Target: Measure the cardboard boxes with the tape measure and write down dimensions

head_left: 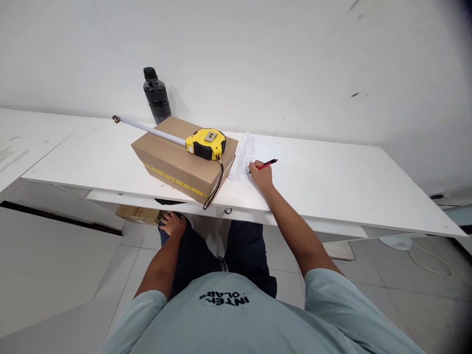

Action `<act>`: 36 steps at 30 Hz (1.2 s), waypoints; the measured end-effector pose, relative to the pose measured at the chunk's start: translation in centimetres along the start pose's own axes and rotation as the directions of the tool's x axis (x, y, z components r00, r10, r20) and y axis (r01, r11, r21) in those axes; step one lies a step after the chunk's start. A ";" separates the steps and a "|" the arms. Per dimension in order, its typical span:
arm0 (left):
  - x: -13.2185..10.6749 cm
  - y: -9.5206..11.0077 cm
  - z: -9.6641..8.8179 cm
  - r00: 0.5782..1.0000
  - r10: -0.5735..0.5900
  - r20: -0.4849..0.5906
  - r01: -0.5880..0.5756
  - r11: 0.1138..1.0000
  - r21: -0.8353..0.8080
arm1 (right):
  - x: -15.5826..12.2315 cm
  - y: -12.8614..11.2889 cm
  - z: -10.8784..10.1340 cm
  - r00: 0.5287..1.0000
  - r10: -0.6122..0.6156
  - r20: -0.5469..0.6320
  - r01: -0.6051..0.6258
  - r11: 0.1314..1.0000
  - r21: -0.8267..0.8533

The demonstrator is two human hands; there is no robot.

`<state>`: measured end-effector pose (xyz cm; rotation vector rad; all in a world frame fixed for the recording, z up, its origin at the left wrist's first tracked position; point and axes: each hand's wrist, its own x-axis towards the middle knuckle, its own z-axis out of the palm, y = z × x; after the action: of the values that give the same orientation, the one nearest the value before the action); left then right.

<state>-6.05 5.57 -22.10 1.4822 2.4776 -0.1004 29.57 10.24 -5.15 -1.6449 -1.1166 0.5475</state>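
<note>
My right hand (262, 175) is closed around a red and black pen (267, 164), its tip down at a sheet of paper (246, 153) covered in small handwriting. Left of the paper stands a brown cardboard box (177, 160) with a strip of yellow tape along its front side. On top of the box lies a yellow and black tape measure (206, 143), its blade (151, 130) drawn out to the left past the box edge and its black wrist strap hanging over the front. My left hand (173, 223) rests on my knee below the table, fingers spread and holding nothing.
A dark water bottle (158, 98) stands behind the box near the wall. The white table (342, 182) runs along the wall in front of me. Beneath it, a small brown carton (138, 214) sits at the left.
</note>
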 end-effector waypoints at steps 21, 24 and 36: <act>0.1 -0.1 0.0 1.000 0.000 0.002 0.000 1.000 -0.003 | 0.0 0.1 -0.1 1.000 -0.003 -0.003 0.003 0.999 -0.035; 0.1 -0.1 0.0 1.000 -0.002 0.005 0.002 1.000 -0.001 | -0.1 0.0 -0.1 1.000 -0.012 -0.012 0.012 0.999 -0.036; 0.3 -0.2 0.5 1.000 0.001 -0.015 -0.001 1.000 0.001 | 0.0 -0.1 -0.1 1.000 0.006 0.015 -0.005 0.998 -0.057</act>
<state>-6.25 5.61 -22.68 1.4906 2.4887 -0.0909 29.62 10.21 -5.06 -1.6959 -1.1483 0.5370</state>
